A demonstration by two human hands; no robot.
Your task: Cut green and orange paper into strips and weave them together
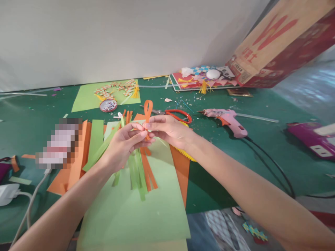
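Hands (127,139) (171,130) pinch orange loop (148,114), bag (295,45) beyond showing red "W" (281,33).

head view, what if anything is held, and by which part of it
An orange paper strip, bent into a loop, pinched below the loop by the fingers of the right hand and left hand.

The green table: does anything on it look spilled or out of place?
Yes: small scraps lie strewn beyond the scissors and glue gun, loose on the tabletop, while a round dish nearby holds other tiny bits.
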